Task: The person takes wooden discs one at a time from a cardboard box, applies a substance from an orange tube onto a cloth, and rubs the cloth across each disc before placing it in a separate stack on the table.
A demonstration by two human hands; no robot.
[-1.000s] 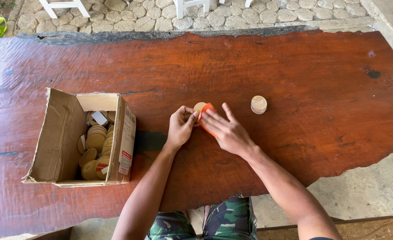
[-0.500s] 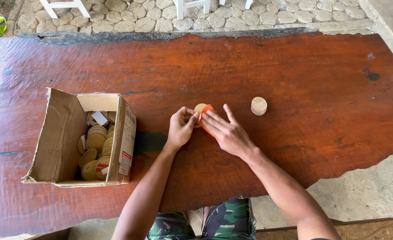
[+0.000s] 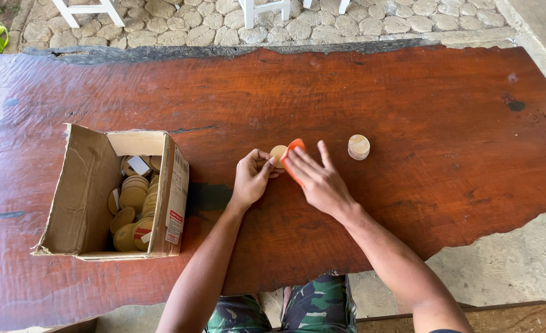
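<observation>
The table [image 3: 409, 111] is red-brown wood, smooth and shiny, with a rough dark bark edge at the far side. The box [image 3: 82, 191] near its left edge is matt brown cardboard, worn and creased. The round discs [image 3: 131, 197] inside look like pale, matt wood.

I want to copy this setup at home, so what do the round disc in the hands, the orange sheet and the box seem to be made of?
The pale round disc looks like bare, unvarnished wood, matt and tan. The orange sheet bends under the right hand, so probably sandpaper or thin plastic. The open brown box is cardboard, with creased flaps.
</observation>
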